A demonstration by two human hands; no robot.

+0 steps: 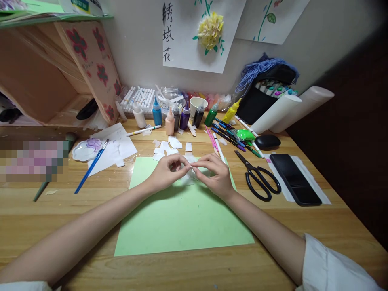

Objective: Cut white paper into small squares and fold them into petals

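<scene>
My left hand (168, 173) and my right hand (215, 173) meet above the far part of a green paper sheet (182, 218). Thumbs and forefingers of both are pinched together on a small white piece of paper (192, 168), mostly hidden by the fingertips. Beneath the hands, more white paper shows on the green sheet. Just beyond them lie several cut white paper pieces (175, 142) on the wooden table.
Black-handled scissors (257, 174) and a phone (294, 178) lie to the right. Several paint bottles (184, 117), a paper cup (199, 104) and pens (233, 137) stand or lie behind. At left are a paint palette (86, 150) and a blue paintbrush (91, 167).
</scene>
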